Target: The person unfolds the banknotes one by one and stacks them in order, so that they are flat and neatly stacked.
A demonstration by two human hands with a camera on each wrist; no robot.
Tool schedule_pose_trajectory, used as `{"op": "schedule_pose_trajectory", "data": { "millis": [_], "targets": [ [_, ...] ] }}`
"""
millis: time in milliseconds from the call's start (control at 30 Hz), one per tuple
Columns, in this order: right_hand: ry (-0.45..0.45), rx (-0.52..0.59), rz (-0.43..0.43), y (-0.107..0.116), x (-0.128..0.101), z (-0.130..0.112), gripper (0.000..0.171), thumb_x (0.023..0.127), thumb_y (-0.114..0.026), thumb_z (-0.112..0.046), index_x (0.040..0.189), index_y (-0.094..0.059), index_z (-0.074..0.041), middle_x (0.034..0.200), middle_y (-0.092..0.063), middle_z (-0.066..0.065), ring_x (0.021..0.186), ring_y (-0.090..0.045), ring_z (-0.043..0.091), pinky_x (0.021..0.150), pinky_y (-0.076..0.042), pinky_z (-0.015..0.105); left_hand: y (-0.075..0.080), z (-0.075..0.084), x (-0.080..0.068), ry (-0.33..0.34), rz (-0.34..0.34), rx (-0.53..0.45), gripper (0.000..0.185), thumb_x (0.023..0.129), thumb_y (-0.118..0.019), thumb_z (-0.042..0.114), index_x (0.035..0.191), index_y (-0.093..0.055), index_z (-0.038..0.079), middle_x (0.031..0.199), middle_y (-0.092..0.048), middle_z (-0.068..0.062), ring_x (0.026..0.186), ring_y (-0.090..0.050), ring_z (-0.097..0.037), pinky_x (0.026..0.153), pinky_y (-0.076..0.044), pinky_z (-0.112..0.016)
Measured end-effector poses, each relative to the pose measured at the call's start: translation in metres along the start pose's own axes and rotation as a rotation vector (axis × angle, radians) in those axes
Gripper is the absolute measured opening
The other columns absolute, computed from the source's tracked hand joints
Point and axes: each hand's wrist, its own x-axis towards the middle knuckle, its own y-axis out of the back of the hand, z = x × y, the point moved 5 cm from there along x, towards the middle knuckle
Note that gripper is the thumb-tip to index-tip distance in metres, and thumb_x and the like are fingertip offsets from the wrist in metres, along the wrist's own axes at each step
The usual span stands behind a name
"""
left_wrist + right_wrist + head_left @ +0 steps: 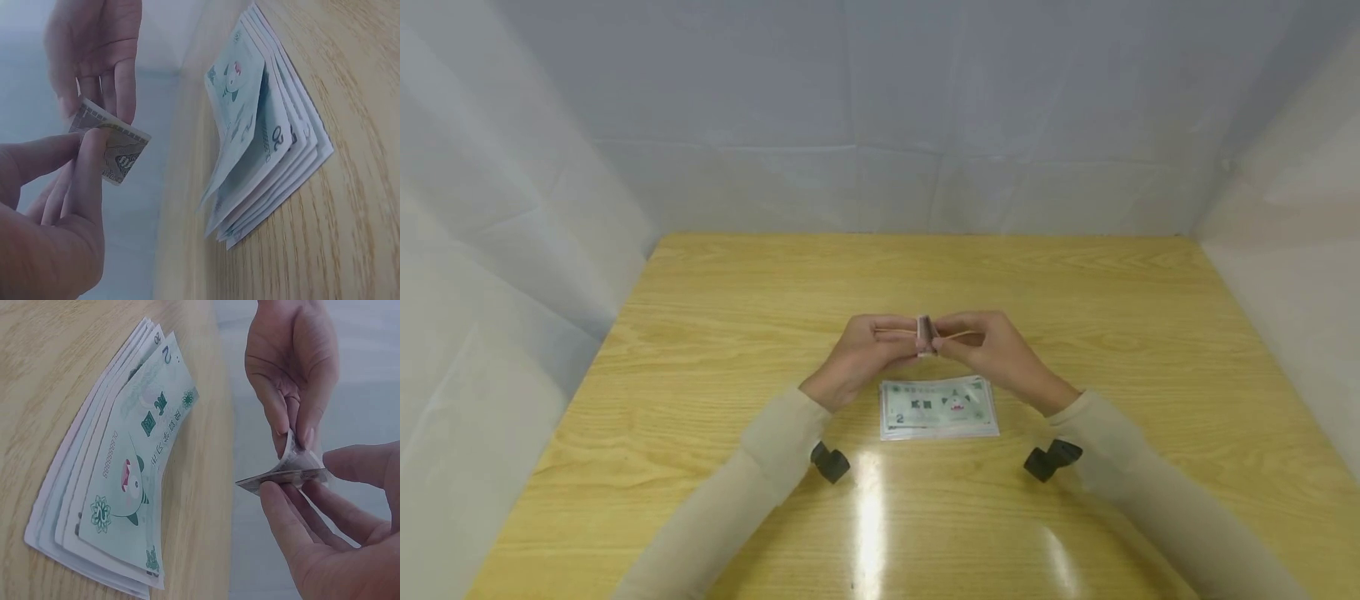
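Both hands meet over the table and pinch one small folded paper note (925,335) between them. My left hand (868,350) holds its left side, thumb and fingertips on the paper. From the other side my right hand (1000,350) pinches it. The left wrist view shows a brown-grey printed face of the folded note (122,150). In the right wrist view the note (281,477) has a part bent up between the left fingertips. Just below the hands lies a stack of printed play-money notes (938,408), a green "2" note uppermost.
The stack's notes are loosely layered, their edges fanned and the top one curved upward. They lie on a glossy wood-grain table (715,333). Pale sheeting (887,108) hangs behind and at both sides. A dark device (830,462) sits at each wrist.
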Motion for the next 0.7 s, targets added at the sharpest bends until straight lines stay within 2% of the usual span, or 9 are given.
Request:
{"op": "schedule_pose_trajectory", "data": {
  "millis": [133,333,533,700],
  "targets": [
    [-0.016,0.001,0.009,0.002,-0.002,0.0,0.031,0.098,-0.069,-0.02,0.124,-0.07,-0.005,0.123,-0.07,0.009,0.101,-0.071,0.024,0.092,-0.06,0.043,-0.001,0.002,-0.003,-0.032,0.011,0.073,0.033,0.093,-0.071,0.0,0.125,-0.065,-0.005,0.118,-0.071,-0.017,0.108,-0.07,-0.026,0.101,-0.056,-0.045],
    [-0.03,-0.001,0.014,0.007,-0.002,0.004,0.031,0.097,-0.066,-0.01,0.126,-0.068,-0.002,0.114,-0.072,0.013,0.097,-0.071,0.026,0.087,-0.062,0.04,-0.001,0.003,-0.009,-0.027,0.039,0.148,0.034,0.093,-0.068,-0.003,0.127,-0.063,-0.006,0.117,-0.071,-0.019,0.103,-0.071,-0.027,0.097,-0.058,-0.046],
    [-0.051,0.032,0.013,0.014,-0.008,0.006,0.026,0.096,-0.063,-0.006,0.12,-0.069,0.002,0.11,-0.071,0.017,0.092,-0.072,0.029,0.083,-0.064,0.043,-0.001,0.002,-0.013,-0.048,0.026,0.153,0.031,0.093,-0.064,-0.008,0.124,-0.062,-0.01,0.115,-0.07,-0.023,0.1,-0.072,-0.028,0.095,-0.059,-0.044],
    [-0.108,-0.047,0.041,0.021,-0.012,0.01,0.024,0.096,-0.065,-0.009,0.117,-0.07,0.001,0.11,-0.07,0.015,0.094,-0.07,0.027,0.084,-0.063,0.042,0.003,0.0,-0.017,-0.04,0.045,0.169,0.026,0.09,-0.064,-0.01,0.116,-0.063,-0.011,0.107,-0.071,-0.023,0.091,-0.073,-0.027,0.088,-0.062,-0.039]
  ]
}}
